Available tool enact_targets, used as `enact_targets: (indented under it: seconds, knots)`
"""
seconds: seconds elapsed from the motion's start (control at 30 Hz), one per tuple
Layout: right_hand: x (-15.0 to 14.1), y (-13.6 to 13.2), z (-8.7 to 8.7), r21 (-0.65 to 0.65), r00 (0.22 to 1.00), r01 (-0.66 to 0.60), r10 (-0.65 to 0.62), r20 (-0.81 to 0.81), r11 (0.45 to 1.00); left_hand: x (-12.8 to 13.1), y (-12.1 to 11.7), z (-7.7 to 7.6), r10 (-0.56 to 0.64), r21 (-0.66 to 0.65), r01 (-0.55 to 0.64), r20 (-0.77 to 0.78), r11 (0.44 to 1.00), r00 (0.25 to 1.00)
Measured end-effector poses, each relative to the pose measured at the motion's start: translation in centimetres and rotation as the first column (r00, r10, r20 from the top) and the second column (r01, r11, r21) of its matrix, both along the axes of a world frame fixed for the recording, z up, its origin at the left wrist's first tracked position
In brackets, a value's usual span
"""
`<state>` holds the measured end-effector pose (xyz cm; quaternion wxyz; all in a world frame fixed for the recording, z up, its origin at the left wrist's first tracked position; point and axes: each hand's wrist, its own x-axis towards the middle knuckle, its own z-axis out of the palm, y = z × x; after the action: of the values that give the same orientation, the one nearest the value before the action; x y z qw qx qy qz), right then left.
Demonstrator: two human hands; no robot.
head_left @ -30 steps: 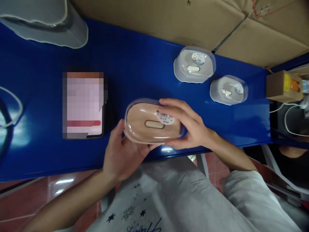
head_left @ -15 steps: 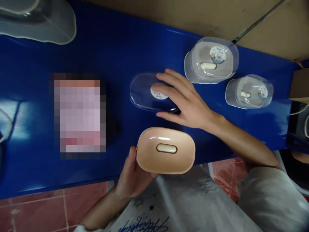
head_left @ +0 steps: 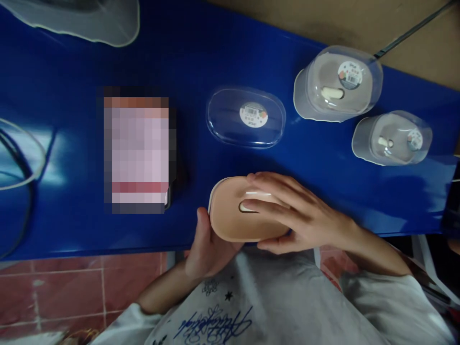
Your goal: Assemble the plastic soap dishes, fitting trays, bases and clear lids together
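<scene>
A peach-coloured oval container [head_left: 226,218] with a cream pill-shaped piece in the middle of its top is held in front of my shirt, at the table's near edge. My left hand [head_left: 212,254] supports it from the lower left, thumb up along its side and the other fingers hidden beneath. From the right, my right hand [head_left: 298,213] spans the top, fingers at the far rim and over the cream piece, thumb by the near rim. Beyond them, a clear plastic lid [head_left: 230,117] with a round label lies on the blue table, untouched by either hand.
Two translucent containers with clear lids, one larger [head_left: 311,103] and one smaller [head_left: 370,143], stand at the right. Another translucent container [head_left: 118,24] is at the upper left. A pixelated upright object [head_left: 140,148] and a looped cable [head_left: 30,179] occupy the left of the blue table [head_left: 187,62].
My right hand has left the clear lid and come down onto the peach container. The clear lid now shows fully, and the whole view has shifted slightly. My left hand keeps its hold.
</scene>
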<state>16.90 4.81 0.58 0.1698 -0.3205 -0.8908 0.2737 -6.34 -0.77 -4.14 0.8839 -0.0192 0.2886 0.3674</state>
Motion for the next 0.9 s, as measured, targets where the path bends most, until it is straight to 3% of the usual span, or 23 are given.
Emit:
enact_targets:
  seconds: [0.23,0.33,0.73,0.8,0.9]
  knots:
    - [-0.6,-0.4,-1.2,0.098,1.000,-0.016,0.014,0.025,0.995,0.2,-0.6,0.2,0.023,0.031,-0.022,-0.049,0.999,0.999]
    - [-0.5,-0.4,-1.6,0.109,0.999,0.014,-0.010,-0.037,0.994,0.5,-0.3,0.4,0.030,0.055,-0.026,-0.079,0.998,0.996]
    - [0.4,0.7,-1.5,-0.142,0.956,-0.012,-0.030,-0.292,0.990,0.4,-1.7,1.1,0.119,0.042,-0.113,-0.229,0.993,0.966]
    - [0.6,0.9,-1.5,-0.111,0.957,0.034,-0.065,-0.282,0.993,-0.1,-2.2,1.1,0.121,0.057,-0.108,-0.322,0.993,0.939]
    - [0.7,1.0,-1.9,0.044,0.978,0.127,-0.118,-0.171,0.991,-1.2,-3.0,1.1,0.162,0.176,-0.087,-0.477,0.981,0.864]
